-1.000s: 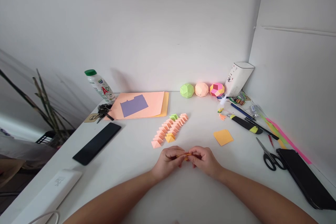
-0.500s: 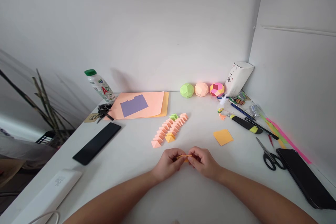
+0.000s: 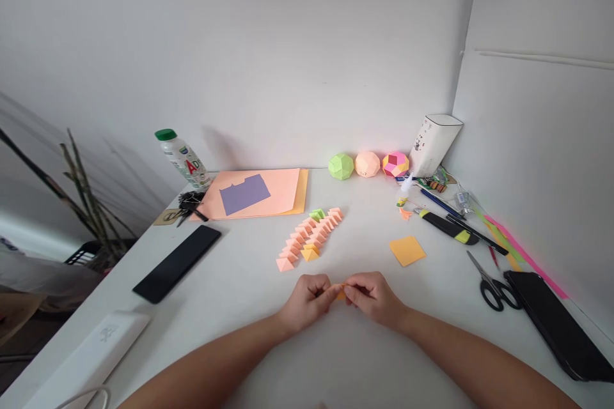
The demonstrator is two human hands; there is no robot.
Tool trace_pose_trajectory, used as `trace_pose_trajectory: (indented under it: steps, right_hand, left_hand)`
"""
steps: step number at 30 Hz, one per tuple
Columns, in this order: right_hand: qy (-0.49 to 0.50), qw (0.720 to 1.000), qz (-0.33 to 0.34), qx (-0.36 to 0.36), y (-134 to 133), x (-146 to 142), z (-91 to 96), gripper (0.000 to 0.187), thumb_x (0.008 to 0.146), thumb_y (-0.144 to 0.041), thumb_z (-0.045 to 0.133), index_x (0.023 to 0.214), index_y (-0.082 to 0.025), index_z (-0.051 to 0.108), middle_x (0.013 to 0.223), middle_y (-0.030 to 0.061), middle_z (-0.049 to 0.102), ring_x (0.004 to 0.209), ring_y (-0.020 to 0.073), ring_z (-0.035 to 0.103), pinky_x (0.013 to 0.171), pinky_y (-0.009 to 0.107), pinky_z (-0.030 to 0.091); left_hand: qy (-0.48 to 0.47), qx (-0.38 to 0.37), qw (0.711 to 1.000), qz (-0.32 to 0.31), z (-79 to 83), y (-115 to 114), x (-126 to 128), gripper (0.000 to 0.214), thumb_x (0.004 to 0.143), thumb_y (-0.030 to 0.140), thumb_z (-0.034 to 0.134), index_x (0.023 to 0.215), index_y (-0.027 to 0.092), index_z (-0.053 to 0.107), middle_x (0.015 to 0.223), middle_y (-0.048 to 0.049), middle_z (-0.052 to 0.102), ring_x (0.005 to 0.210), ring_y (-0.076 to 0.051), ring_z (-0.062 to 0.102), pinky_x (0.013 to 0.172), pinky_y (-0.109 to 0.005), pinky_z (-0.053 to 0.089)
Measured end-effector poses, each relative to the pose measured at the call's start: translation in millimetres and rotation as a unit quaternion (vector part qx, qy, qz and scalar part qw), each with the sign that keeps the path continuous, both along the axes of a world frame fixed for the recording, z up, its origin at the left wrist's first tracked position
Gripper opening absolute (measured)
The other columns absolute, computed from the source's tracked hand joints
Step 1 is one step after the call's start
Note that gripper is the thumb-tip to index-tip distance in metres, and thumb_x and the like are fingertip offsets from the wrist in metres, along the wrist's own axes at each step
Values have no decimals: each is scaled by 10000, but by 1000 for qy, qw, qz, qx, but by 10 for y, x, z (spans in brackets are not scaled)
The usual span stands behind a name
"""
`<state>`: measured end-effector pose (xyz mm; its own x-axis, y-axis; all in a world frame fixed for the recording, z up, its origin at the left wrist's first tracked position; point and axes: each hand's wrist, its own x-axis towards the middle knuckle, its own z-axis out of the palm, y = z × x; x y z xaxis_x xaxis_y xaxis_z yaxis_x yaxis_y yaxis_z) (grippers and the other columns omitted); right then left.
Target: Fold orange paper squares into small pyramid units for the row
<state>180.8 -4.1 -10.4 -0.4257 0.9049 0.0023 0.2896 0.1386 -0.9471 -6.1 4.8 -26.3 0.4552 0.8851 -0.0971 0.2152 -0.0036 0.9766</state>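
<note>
My left hand [image 3: 307, 300] and my right hand [image 3: 373, 297] meet over the white table [image 3: 249, 294], fingers pinched together on a small orange folded paper piece [image 3: 340, 293] between them. Only a sliver of that paper shows. Just beyond my hands lies a row of folded peach paper units [image 3: 309, 235], with a green one [image 3: 317, 213] at its far end and yellow-orange ones [image 3: 309, 252] beside it. An orange paper square [image 3: 407, 250] lies flat to the right.
Three paper balls [image 3: 368, 164] stand by the wall near a white box [image 3: 434, 144]. Peach sheets with a purple piece [image 3: 254, 193], a bottle [image 3: 182, 157], keys [image 3: 189, 202] and a black phone [image 3: 176, 262] lie left. Scissors [image 3: 492, 282], pens [image 3: 448, 225] and a dark tablet [image 3: 559, 324] lie right.
My hands have drawn slightly closer together on the orange paper piece, so less of it shows. Everything else on the table stays put.
</note>
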Motion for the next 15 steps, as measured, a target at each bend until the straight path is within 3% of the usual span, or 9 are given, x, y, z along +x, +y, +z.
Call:
trace_pose_trajectory:
  steps: [4,8,11,15]
  right_hand:
    - [17,1000,-7,-9,4,13,18,309,848,-338,480,600,-169,556,552,-7,516,510,116,445,485,228,359]
    - [23,999,-21,-14,0,25,-19,275,853,-316,486,635,-167,564,592,3,550,535,122,485,508,229,390]
    - [10,1000,-15,-4,-6,19,-52,249,851,-283,485,652,-162,576,587,-4,546,515,109,459,486,220,368]
    - [8,1000,-10,-2,-1,8,-70,227,849,-288,495,704,-155,609,605,-7,554,503,97,435,464,209,352]
  left_hand:
    - [-7,2,1000,12,1,9,-6,505,867,497,413,497,154,433,477,26,449,459,-78,397,456,-208,312]
    - [-97,-19,993,65,34,28,-2,327,851,464,479,708,170,491,642,21,501,561,-98,474,511,-212,397]
    - [-119,-10,993,10,38,34,2,239,812,403,573,854,172,529,768,-11,552,650,-115,515,561,-225,430]
    - [-73,20,997,-31,3,32,6,234,857,354,518,755,147,560,662,-10,545,610,-115,508,582,-245,426]
